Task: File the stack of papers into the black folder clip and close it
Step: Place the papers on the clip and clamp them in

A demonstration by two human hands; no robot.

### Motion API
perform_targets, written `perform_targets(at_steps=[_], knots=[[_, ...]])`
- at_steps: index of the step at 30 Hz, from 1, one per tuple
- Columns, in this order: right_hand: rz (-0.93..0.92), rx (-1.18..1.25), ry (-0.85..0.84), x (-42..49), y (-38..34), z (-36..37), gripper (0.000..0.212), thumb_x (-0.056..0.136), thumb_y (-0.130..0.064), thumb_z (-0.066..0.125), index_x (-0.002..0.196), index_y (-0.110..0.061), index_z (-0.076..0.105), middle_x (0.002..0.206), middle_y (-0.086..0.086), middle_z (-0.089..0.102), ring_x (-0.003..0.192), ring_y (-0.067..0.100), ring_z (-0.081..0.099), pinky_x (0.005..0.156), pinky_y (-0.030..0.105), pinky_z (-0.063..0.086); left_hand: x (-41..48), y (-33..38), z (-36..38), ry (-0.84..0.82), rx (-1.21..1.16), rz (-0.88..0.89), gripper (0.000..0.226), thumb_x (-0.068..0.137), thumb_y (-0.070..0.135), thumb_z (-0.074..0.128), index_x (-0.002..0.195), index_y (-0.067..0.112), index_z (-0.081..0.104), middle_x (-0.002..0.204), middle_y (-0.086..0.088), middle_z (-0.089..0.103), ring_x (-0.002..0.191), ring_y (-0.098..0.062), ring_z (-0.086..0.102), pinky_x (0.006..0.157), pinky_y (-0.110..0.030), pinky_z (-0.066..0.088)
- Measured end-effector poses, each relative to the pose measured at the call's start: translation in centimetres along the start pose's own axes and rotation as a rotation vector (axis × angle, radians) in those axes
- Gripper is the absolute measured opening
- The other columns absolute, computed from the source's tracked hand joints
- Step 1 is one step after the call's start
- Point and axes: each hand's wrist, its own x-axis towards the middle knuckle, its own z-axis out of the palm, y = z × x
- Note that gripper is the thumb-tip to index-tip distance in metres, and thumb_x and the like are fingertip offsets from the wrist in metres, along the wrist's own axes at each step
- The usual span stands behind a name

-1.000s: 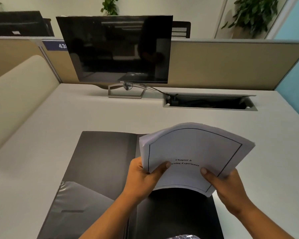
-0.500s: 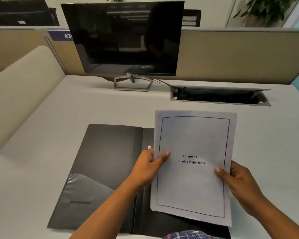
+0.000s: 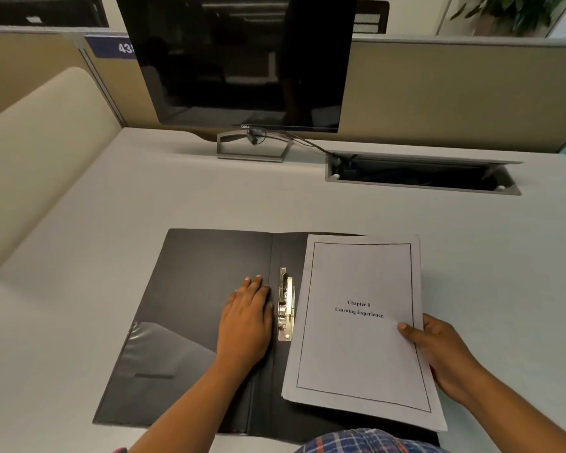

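Note:
The black folder (image 3: 196, 289) lies open flat on the desk, a clear pocket on its left flap. A metal clip (image 3: 285, 305) sits along the spine and its lever stands raised. The stack of papers (image 3: 360, 348), top sheet reading "Chapter 6 Learning Experience", lies over the folder's right half, just right of the clip. My right hand (image 3: 445, 354) grips the stack's right edge, thumb on top. My left hand (image 3: 246, 318) rests flat, palm down, on the left flap right beside the clip, holding nothing.
A dark monitor (image 3: 242, 60) on a stand is at the back of the grey desk (image 3: 79, 256). An open cable tray (image 3: 422, 174) is sunk into the desk at back right. Beige partitions (image 3: 455, 93) bound the back and left.
My left hand let go of the papers and moved down onto the left flap. The stack came down from in front of me onto the folder's right half, uncovering the clip.

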Motion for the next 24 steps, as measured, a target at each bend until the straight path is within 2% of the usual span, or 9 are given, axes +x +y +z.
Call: perform_targets(at_steps=[6,10,16,18,20,22,24], knots=[[0.018,-0.082,-0.029,1.0,-0.3,0.9,0.022,0.088,-0.009,0.062,0.109,-0.01,0.067,0.105,0.009,0.074,0.097,0.028,0.07,0.093,0.047,0.052,0.2,-0.1,0.4,-0.033,0.009,-0.015,0.054,0.096,0.042,0.024,0.135,0.017,0.052,0.152,-0.003,0.042,0.144,-0.02,0.031,0.115,-0.034,0.014],[-0.024,-0.182,-0.044,1.4,-0.5,1.6,0.025,0.089,-0.012,0.062,0.114,-0.014,0.066,0.11,0.005,0.072,0.098,0.023,0.069,0.095,0.046,0.051,0.1,0.0,0.3,-0.022,0.004,-0.016,0.054,0.096,0.042,0.024,0.135,0.017,0.052,0.152,-0.003,0.042,0.143,-0.02,0.031,0.115,-0.034,0.014],[-0.06,-0.271,-0.01,1.4,-1.1,2.1,0.023,0.091,-0.017,0.06,0.113,-0.018,0.064,0.112,0.002,0.071,0.097,0.019,0.068,0.089,0.039,0.053,0.0,-0.1,0.4,-0.029,0.013,-0.021,0.052,0.096,0.04,0.025,0.134,0.017,0.052,0.151,-0.003,0.043,0.143,-0.02,0.032,0.115,-0.034,0.015],[-0.098,-0.396,0.032,1.2,-1.3,2.3,0.024,0.089,-0.024,0.062,0.113,-0.02,0.062,0.113,0.001,0.069,0.096,0.017,0.065,0.088,0.037,0.052,0.1,-0.1,0.2,-0.026,-0.013,-0.016,0.055,0.096,0.043,0.024,0.136,0.016,0.051,0.151,-0.003,0.043,0.143,-0.02,0.031,0.115,-0.033,0.014],[-0.138,-0.614,0.095,0.9,-1.4,2.1,0.038,0.087,-0.034,0.062,0.12,-0.017,0.056,0.115,0.002,0.065,0.097,0.017,0.059,0.084,0.033,0.048,-0.1,0.3,-0.4,0.001,-0.083,-0.016,0.055,0.095,0.045,0.028,0.135,0.015,0.051,0.149,-0.003,0.045,0.142,-0.02,0.033,0.115,-0.033,0.017],[-0.156,-0.722,0.15,0.3,-1.6,1.8,0.051,0.086,-0.038,0.063,0.128,-0.013,0.05,0.115,0.006,0.061,0.096,0.017,0.054,0.082,0.029,0.042,-1.2,0.8,-1.3,0.044,-0.152,0.057,0.051,0.093,0.046,0.039,0.134,0.017,0.052,0.146,-0.002,0.049,0.14,-0.017,0.036,0.114,-0.035,0.025],[-0.164,-0.727,0.157,-0.2,-1.4,1.6,0.054,0.086,-0.037,0.063,0.132,-0.012,0.049,0.112,0.005,0.06,0.096,0.017,0.053,0.084,0.029,0.042,-3.2,1.5,-2.6,-0.02,-0.169,0.223,0.057,0.089,0.056,0.05,0.137,0.026,0.048,0.15,0.006,0.043,0.142,-0.009,0.028,0.113,-0.033,0.026]])
